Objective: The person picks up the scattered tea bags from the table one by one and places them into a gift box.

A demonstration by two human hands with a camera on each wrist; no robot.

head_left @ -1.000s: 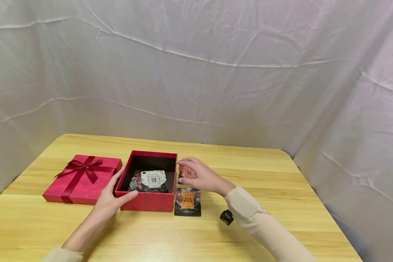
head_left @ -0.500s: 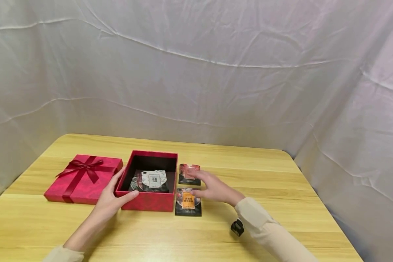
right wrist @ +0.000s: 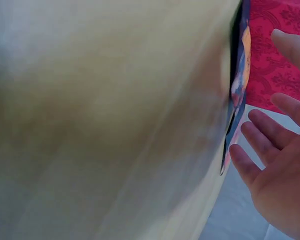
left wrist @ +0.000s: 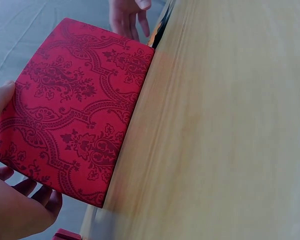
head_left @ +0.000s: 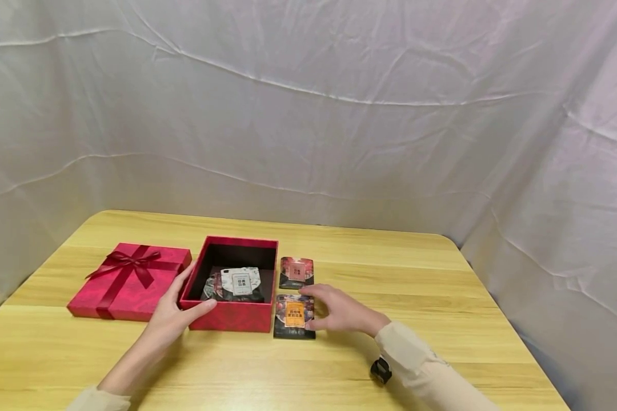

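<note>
My left hand (head_left: 171,311) holds the red patterned gift box (head_left: 231,317) at its front left corner, thumb on the front wall and fingers along the left side. Inside the uncovered box, several sachets overlap, a white-labelled sachet (head_left: 240,282) on top. Over the right edge of an orange-labelled sachet (head_left: 287,322) is my right hand (head_left: 341,311), its fingers spread and relaxed. That sachet lies flat beside the box; whether the fingertips touch it I cannot tell. In the right wrist view the fingers (right wrist: 260,140) look apart from the sachet edges.
Behind the orange-labelled sachet lies a red-labelled sachet (head_left: 296,272), also right of the box. The box lid (head_left: 151,299) with its dark red ribbon bow rests to the left. A pale cloth (head_left: 308,114) hangs behind the wooden table (head_left: 416,268).
My right hand has left the red-labelled sachet, now lying flat by the box, and moved toward me to the orange-labelled one. My left hand stays on the box.
</note>
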